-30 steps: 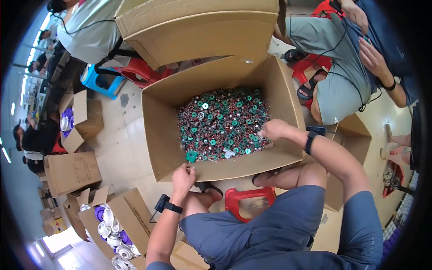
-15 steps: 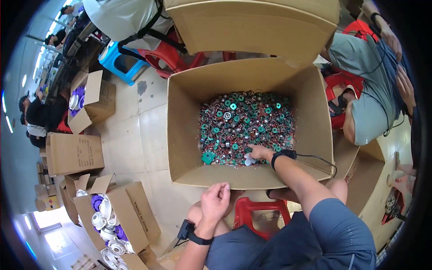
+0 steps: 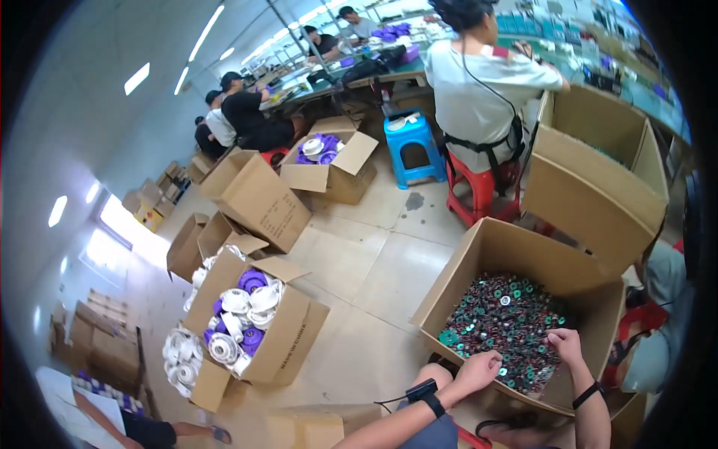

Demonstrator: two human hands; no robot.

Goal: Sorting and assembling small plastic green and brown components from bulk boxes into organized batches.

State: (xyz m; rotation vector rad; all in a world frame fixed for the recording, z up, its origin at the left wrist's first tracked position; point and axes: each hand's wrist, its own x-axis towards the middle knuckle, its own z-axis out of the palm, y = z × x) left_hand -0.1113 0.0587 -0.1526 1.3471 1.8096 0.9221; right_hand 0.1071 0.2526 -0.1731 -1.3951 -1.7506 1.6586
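A large cardboard box (image 3: 607,299) stands before me at the lower right, its bottom covered with a heap of small electronic parts (image 3: 508,318), among them green ring-shaped boards and reddish wires. My left hand (image 3: 481,372) is at the box's near left edge, fingers curled together. Over the right part of the heap is my right hand (image 3: 565,346), its thumb and fingers drawn in. Anything within either hand is too small or hidden to make out. A larger green piece (image 3: 449,337) lies at the heap's left side.
An open carton (image 3: 295,344) of white and purple round plastic parts stands at left, another such carton (image 3: 348,179) farther back. Beyond my box is a second deep box (image 3: 591,187). A person (image 3: 479,97) sits on a red stool (image 3: 482,191) beside a blue stool (image 3: 413,150).
My view has swung left, so the box now appears at lower right. My right hand has lifted from the heap's near side. My left hand stays near the box edge, fingers still curled.
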